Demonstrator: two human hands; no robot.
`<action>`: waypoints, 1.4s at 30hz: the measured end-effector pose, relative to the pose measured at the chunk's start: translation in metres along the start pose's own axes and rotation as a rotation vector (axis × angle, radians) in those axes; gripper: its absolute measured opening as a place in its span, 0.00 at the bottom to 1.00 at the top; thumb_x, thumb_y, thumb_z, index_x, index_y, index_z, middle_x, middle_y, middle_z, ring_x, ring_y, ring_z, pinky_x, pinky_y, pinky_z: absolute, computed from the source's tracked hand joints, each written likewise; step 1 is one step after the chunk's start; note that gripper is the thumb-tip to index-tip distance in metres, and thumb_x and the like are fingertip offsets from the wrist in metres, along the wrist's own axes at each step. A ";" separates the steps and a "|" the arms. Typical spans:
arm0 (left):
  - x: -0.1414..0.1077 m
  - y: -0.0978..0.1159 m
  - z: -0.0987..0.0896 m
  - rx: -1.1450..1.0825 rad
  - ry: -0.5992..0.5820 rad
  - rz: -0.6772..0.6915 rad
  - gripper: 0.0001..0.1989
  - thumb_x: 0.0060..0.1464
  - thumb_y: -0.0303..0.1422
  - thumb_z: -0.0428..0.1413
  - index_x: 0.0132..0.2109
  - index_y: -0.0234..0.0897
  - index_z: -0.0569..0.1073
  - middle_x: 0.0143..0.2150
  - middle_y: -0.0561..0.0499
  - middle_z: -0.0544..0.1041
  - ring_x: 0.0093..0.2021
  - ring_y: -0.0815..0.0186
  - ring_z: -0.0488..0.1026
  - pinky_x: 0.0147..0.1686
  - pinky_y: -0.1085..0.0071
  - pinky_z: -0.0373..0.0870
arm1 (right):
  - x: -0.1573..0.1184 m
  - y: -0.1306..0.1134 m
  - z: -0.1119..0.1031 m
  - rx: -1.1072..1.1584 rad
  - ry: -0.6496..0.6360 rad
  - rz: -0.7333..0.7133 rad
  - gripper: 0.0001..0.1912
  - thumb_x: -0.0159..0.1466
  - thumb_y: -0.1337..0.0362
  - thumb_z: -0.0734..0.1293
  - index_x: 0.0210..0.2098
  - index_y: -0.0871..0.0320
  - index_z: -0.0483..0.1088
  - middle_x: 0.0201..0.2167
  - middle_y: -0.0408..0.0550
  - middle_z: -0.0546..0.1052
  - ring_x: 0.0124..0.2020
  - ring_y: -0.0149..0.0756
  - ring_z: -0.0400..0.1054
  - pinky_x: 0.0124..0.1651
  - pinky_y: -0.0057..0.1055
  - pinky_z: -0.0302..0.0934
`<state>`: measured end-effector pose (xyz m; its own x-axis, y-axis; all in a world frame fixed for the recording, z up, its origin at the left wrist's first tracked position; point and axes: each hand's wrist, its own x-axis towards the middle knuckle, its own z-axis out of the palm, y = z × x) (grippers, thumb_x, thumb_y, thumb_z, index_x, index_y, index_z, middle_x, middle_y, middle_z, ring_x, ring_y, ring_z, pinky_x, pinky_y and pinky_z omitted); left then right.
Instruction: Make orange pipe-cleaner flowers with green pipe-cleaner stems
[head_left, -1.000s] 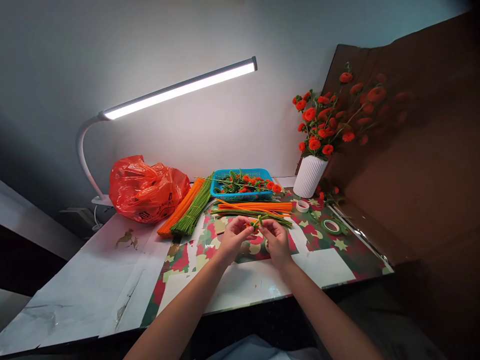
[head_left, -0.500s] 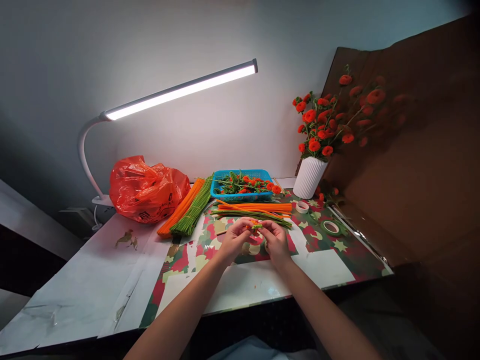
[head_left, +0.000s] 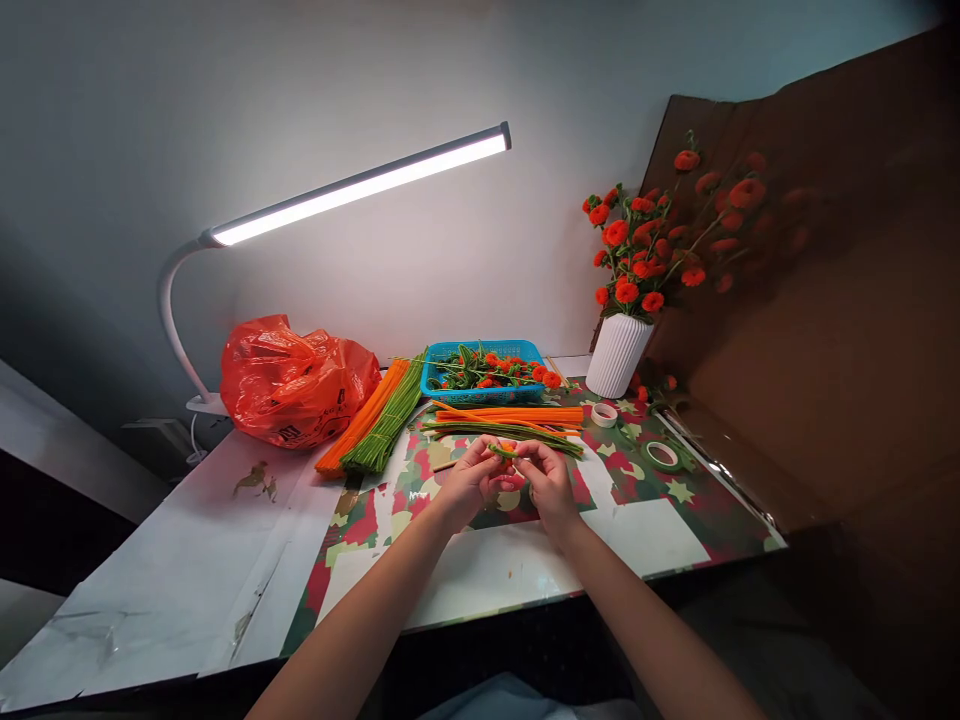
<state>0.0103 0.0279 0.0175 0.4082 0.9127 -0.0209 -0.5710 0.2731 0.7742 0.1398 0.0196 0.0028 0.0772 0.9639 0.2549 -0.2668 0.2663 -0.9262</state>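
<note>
Above the near middle of the table, my left hand (head_left: 471, 482) and my right hand (head_left: 550, 482) meet fingertip to fingertip. Between them is a small orange-and-green pipe-cleaner flower (head_left: 504, 453), pinched from both sides. Its lower part is mostly hidden by the fingers. Just beyond my hands lie loose orange pipe cleaners (head_left: 517, 414) and, nearer me, green pipe cleaners (head_left: 450, 428). A blue basket (head_left: 481, 394) behind them holds several finished-looking orange flowers (head_left: 551, 379) with green stems.
At the left stand a red plastic bag (head_left: 296, 385) and a clamp lamp (head_left: 360, 185). Beside the bag lie orange and green bundles (head_left: 384, 425). To the right are white tape (head_left: 604, 415), green tape (head_left: 663, 456) and a white vase (head_left: 619, 357) of orange flowers. Cardboard (head_left: 810, 330) borders the right side.
The green piece between my fingertips has turned and shifted slightly left, showing more orange beneath it. Both hands stay in nearly the same place, and the camera view has moved slightly.
</note>
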 end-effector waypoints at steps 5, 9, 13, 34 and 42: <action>0.000 0.001 0.000 0.017 0.010 -0.040 0.16 0.40 0.27 0.64 0.33 0.38 0.64 0.31 0.56 0.71 0.27 0.73 0.71 0.23 0.80 0.69 | -0.003 -0.004 -0.001 -0.239 -0.064 -0.164 0.01 0.55 0.68 0.63 0.27 0.56 0.66 0.28 0.41 0.68 0.30 0.32 0.64 0.34 0.29 0.60; 0.000 -0.002 -0.001 0.092 0.034 -0.011 0.13 0.42 0.29 0.63 0.33 0.37 0.66 0.30 0.57 0.70 0.23 0.76 0.68 0.24 0.79 0.69 | -0.005 -0.007 -0.002 -0.493 -0.107 -0.371 0.04 0.58 0.66 0.65 0.26 0.56 0.65 0.29 0.43 0.68 0.34 0.35 0.64 0.38 0.31 0.58; 0.002 -0.005 -0.003 0.074 0.020 -0.014 0.16 0.42 0.34 0.65 0.35 0.37 0.67 0.32 0.54 0.72 0.27 0.72 0.72 0.24 0.78 0.70 | -0.007 -0.004 -0.003 -0.464 -0.035 -0.337 0.07 0.63 0.61 0.62 0.30 0.55 0.64 0.26 0.42 0.68 0.29 0.33 0.63 0.34 0.30 0.58; -0.002 -0.002 0.005 0.309 0.122 0.151 0.18 0.44 0.38 0.64 0.40 0.40 0.65 0.37 0.54 0.72 0.30 0.71 0.73 0.27 0.75 0.73 | -0.007 -0.002 -0.005 -0.588 0.120 -0.439 0.03 0.60 0.64 0.66 0.30 0.55 0.72 0.27 0.44 0.75 0.30 0.35 0.67 0.35 0.32 0.62; -0.006 0.002 0.010 0.412 0.193 0.222 0.14 0.42 0.34 0.63 0.33 0.38 0.65 0.27 0.58 0.72 0.26 0.72 0.72 0.27 0.76 0.71 | -0.005 -0.002 -0.012 -0.588 -0.047 -0.489 0.11 0.63 0.67 0.63 0.37 0.49 0.77 0.32 0.47 0.76 0.35 0.37 0.70 0.38 0.34 0.65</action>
<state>0.0141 0.0198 0.0252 0.1474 0.9853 0.0860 -0.2843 -0.0411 0.9578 0.1518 0.0139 -0.0004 0.0102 0.7398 0.6728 0.3437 0.6292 -0.6971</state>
